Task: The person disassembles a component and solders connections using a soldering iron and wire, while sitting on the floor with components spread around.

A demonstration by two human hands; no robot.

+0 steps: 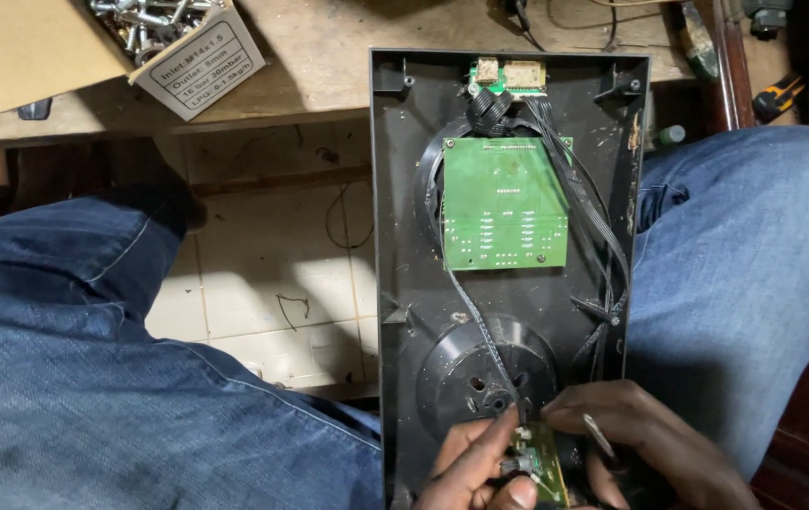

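A black plastic panel (404,283) lies across my lap, its inner side up, top end resting on a wooden bench. A large green circuit board (505,203) is mounted in its upper half, with black ribbon cables (603,227) running down the sides. At the panel's lower end, my left hand (475,467) pinches a small green circuit board (544,463). My right hand (645,444) touches that same small board from the right and holds a thin metal tool (599,436). A round black moulded housing (485,368) sits just above both hands.
The wooden bench (329,66) carries a cardboard box (192,57) of metal screws at upper left and a yellow-handled tool (777,94) at upper right. My legs in blue jeans (93,359) flank the panel. Tiled floor (272,283) shows between them.
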